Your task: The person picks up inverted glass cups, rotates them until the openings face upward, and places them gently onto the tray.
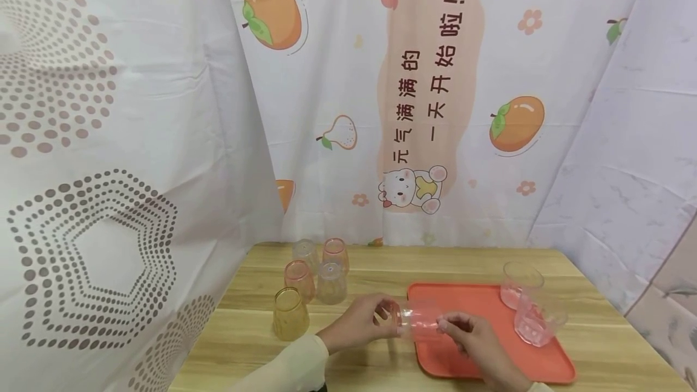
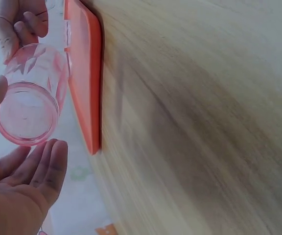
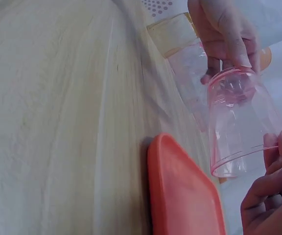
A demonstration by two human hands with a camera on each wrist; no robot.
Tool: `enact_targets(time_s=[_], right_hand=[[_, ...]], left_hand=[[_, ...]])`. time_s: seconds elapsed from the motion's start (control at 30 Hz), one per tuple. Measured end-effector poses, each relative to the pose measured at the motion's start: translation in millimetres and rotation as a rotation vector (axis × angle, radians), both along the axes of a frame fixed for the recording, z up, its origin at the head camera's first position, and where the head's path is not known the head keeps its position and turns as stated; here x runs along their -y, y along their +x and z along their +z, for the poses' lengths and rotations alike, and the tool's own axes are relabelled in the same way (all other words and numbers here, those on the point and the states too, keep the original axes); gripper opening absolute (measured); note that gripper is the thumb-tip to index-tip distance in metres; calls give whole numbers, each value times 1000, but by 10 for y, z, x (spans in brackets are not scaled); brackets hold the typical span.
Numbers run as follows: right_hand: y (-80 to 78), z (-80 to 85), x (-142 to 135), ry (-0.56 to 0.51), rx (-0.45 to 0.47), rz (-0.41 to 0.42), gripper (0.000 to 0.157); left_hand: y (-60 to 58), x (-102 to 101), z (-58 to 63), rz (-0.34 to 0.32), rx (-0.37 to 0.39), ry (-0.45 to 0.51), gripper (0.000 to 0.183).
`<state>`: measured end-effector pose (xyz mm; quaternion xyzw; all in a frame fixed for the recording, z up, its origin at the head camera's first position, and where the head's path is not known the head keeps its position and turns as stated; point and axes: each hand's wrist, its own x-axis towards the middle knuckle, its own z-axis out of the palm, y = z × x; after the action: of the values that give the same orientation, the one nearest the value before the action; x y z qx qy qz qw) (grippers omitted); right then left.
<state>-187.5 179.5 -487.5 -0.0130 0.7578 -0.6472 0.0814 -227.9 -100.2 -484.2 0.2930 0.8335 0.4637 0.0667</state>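
Observation:
Between my two hands a clear pink cup [image 1: 420,322] lies sideways in the air, over the left edge of the red tray [image 1: 454,363]. My left hand [image 1: 366,323] holds it round its base end, thumb on one side and fingers on the other. At the other end, the thumb and fingers of my right hand [image 1: 472,339] pinch the rim. The right wrist view shows the cup [image 3: 244,125] with its open end towards the right hand [image 3: 274,192]. In the left wrist view the round base [image 2: 27,115] faces the camera, near the left fingers [image 2: 53,164].
On the wooden table [image 1: 247,307] at the left stand several cups: a yellow one [image 1: 291,316], pink ones [image 1: 300,281] and clear ones [image 1: 331,284]. Two clear pinkish cups [image 1: 536,322] stand at the tray's right side. A printed curtain [image 1: 327,77] hangs behind the table.

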Motion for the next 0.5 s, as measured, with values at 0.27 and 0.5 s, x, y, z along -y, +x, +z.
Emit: enact_targets(time_s=[0.27, 0.5], right_hand=[[-64, 63, -78, 94, -34, -100, 30], [-79, 110, -147, 162, -100, -108, 29]], left_hand=[[36, -33, -61, 29, -16, -115, 10], [127, -151, -176, 9, 11, -135, 14]])
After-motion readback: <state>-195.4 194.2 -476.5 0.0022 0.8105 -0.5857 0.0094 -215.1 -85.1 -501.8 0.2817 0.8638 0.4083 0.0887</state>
